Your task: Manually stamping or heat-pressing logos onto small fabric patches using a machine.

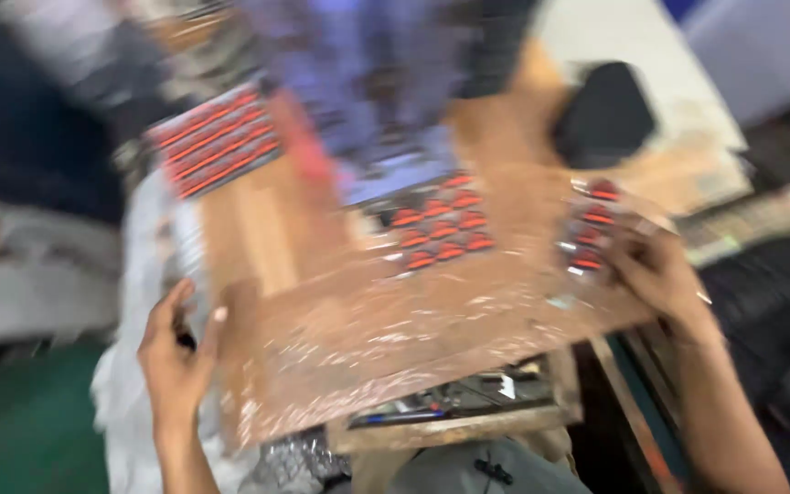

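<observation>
Red-and-black packs on glossy brown table

This looks like a small workshop or a packing place, not a home. The wooden worktable is worn and scratched, with a shiny scuffed surface. On it lie groups of small red and black parts, set in rows; one more tray of long red and black pieces is at 11 o'clock. Under the table edge, at 6 o'clock, an open drawer shows tools, too blurred to name. At 8 o'clock the floor is green. At 2 o'clock flat cardboard sheets are stacked. The picture is much blurred.
</observation>
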